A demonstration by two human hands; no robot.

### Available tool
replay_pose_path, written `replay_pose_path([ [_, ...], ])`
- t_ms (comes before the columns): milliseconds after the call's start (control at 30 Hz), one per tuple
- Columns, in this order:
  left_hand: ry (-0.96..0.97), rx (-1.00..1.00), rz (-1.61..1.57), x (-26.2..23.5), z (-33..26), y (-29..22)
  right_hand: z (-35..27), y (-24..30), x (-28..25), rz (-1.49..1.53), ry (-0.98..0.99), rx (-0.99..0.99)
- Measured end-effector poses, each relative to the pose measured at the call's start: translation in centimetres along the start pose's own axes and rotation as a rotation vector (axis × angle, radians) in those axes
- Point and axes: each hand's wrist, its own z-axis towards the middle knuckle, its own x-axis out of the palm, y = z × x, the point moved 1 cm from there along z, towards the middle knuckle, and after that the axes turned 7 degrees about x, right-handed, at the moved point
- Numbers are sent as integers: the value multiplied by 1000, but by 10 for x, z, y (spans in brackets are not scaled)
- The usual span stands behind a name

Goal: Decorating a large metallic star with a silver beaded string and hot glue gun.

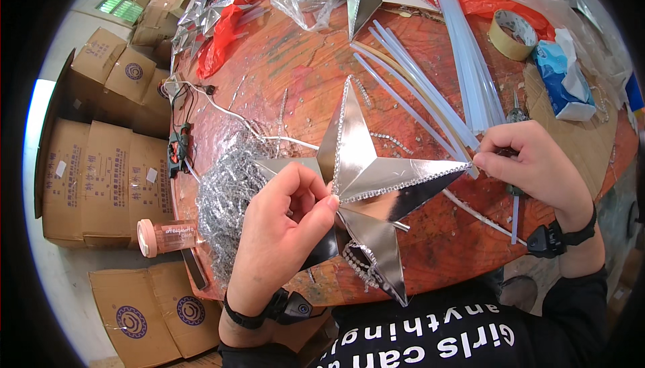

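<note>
Left hand (285,223) grip holding silver star (366,173), right hand (534,166) grip pinched at star's tip

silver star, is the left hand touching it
Touching. The head view shows the left hand closed over the silver star near its middle, with the fingertips pressed against the beaded ridge and no gap between them.
</note>
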Motion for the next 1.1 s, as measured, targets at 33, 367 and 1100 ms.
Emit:
replay_pose_path([
  [33, -5, -13, 4, 0, 0, 0, 0, 0, 0, 0, 1, -2],
  [367, -45, 30, -215, -1, -4, 7, -6, 5, 3, -477, -128, -333],
  [1100, -371, 1122, 535, 40, -80, 68, -41, 64, 73, -446, -261, -904],
])
